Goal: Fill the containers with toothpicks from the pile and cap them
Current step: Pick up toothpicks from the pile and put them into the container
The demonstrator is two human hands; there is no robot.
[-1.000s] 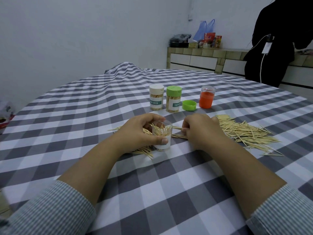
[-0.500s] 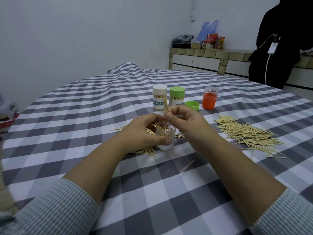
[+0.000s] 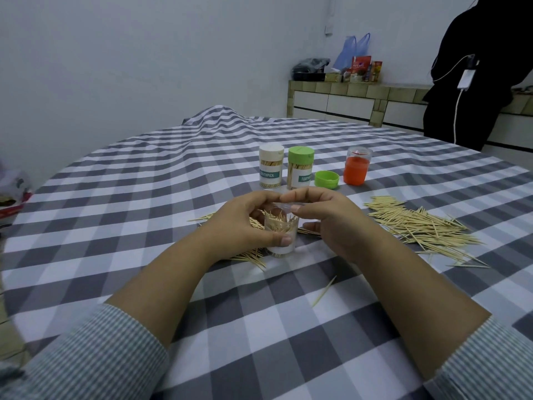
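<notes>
Since half a second ago, the right hand [image 3: 328, 220] has been lowered from its raised position to the mouth of the clear container [image 3: 281, 236], and a loose toothpick [image 3: 324, 290] now lies on the checked tablecloth [image 3: 144, 197] near the front edge.

The clear container is gripped by the left hand [image 3: 239, 226], with the thumb curled across its front and the fingers wrapped behind; it stands upright near the middle of the tabletop, partly filled with toothpicks that splay above its rim. A small scatter of toothpicks [image 3: 251, 255] is spread beneath and beside it. A thin item, seemingly toothpicks, is pinched between the thumb and fingers of the right hand just above the container's mouth, though blur prevents a sure reading.

Further back, a white-capped container [image 3: 270, 166] and a green-capped container [image 3: 300, 168] are set side by side, followed by a loose green cap [image 3: 326, 179] and an orange container [image 3: 357, 169]. The main pile [image 3: 418, 226] is spread toward the right edge.
</notes>
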